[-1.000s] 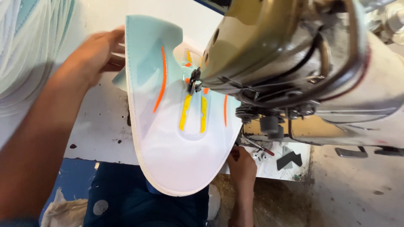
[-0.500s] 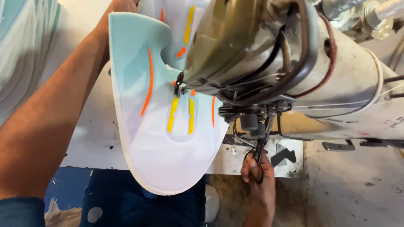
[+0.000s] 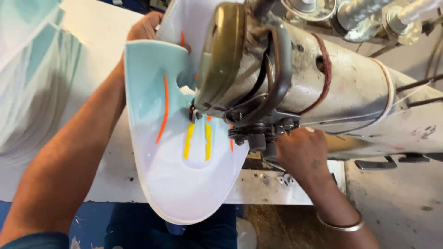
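Note:
A shoe upper piece [image 3: 184, 180], white fading to pale teal with orange and yellow stripes, lies under the head of an industrial sewing machine [image 3: 295, 78]. My left hand [image 3: 145, 27] grips the far teal edge of the piece at the top. My right hand [image 3: 300, 154] sits just under the machine head, right of the needle area [image 3: 196, 115]; its fingers are hidden behind the metal parts, so what they touch cannot be made out. A metal bangle [image 3: 339, 226] circles that wrist.
A stack of similar white-and-teal pieces [image 3: 32, 78] lies at the left on the white worktable [image 3: 106, 180]. The machine arm fills the upper right. Below the table edge are blue fabric [image 3: 138, 230] and a dirty floor [image 3: 397, 203].
My right hand has risen from below the table edge up to the underside of the machine head. The piece has shifted slightly under the needle, with my left hand still at its far edge.

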